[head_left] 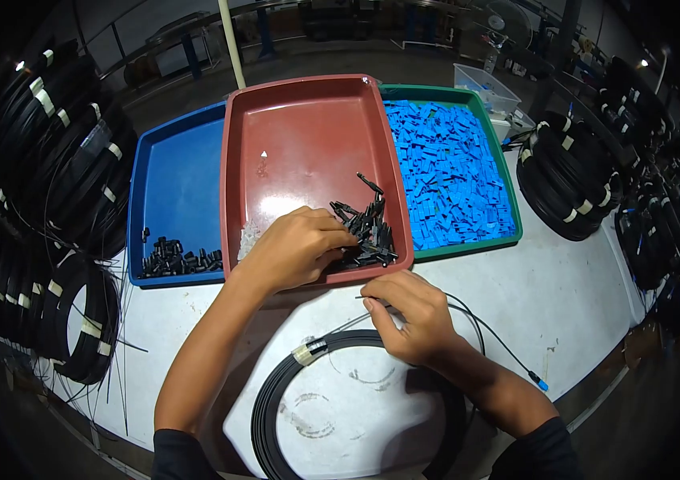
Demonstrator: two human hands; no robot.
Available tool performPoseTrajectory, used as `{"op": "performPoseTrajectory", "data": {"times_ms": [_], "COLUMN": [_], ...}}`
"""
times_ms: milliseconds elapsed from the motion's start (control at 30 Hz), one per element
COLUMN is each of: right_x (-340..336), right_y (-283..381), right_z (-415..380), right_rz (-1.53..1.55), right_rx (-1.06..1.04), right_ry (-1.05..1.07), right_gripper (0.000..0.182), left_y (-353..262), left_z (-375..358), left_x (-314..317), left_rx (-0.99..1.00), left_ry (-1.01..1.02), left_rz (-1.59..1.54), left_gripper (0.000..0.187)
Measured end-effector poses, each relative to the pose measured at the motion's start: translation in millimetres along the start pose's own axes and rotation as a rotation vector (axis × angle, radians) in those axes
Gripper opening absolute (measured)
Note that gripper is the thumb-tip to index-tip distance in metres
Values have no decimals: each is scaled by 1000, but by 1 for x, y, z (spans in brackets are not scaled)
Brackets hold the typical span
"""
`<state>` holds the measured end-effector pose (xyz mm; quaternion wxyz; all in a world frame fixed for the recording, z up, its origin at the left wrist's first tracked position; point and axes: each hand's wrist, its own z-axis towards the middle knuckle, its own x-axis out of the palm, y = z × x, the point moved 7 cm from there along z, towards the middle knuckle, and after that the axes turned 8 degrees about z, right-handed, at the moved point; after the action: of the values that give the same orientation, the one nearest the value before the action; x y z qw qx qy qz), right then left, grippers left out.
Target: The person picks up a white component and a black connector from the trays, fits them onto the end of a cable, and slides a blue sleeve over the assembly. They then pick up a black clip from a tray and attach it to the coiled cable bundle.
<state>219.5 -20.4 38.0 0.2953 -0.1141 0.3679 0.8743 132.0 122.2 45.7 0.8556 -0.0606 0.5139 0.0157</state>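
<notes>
The left hand [296, 248] was down in the red tray [308, 136], fingers curled and bunched over the heap of small black parts [368, 232] at its near right corner, and whether a piece was actually pinched I could not tell from where I stood. The right hand [408, 316] sat just in front of that tray on the white table [564, 296], thumb and fingers closed on the thin black cable [480, 320], whose free end pointed back toward the left hand. That cable ran off to a small blue tip [542, 385] near the table edge. The taped black coil [340, 400] lay flat right below the wrists.

My read: best to lift one piece only, not a clump, and keep the cable end steady and short in the pinch so it would not whip about. The coil wanted to stay flat, so the loops would not spring.

Left of the red tray, a blue tray [176, 176] held a few more black bits; right of it, a green tray [508, 208] was heaped with blue pieces [448, 176]. Bundled coils [564, 180] were stacked at both sides.
</notes>
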Motion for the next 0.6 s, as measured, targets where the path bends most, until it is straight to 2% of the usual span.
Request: {"op": "performPoseTrajectory", "data": {"times_ms": [133,267,467,533,600], "right_x": [2,1,2,2,4], "right_y": [-3,-6,-10,-6,-1], "right_z": [2,2,-2,0,0], "right_rz": [-38,-49,-39,-46,-40], "right_rx": [42,61,108,88,18], "right_ry": [21,40,49,49,54], "right_gripper": [10,10,8,7,7], "left_y": [2,4,7,13,6], "left_z": [10,12,7,-2,-11], "left_x": [16,19,12,8,-1], "left_rx": [105,95,-56,-283,-279], "left_ry": [115,104,-20,-68,-85], "left_rz": [23,3,-186,-474,-420], "left_gripper": [24,21,18,21,27]}}
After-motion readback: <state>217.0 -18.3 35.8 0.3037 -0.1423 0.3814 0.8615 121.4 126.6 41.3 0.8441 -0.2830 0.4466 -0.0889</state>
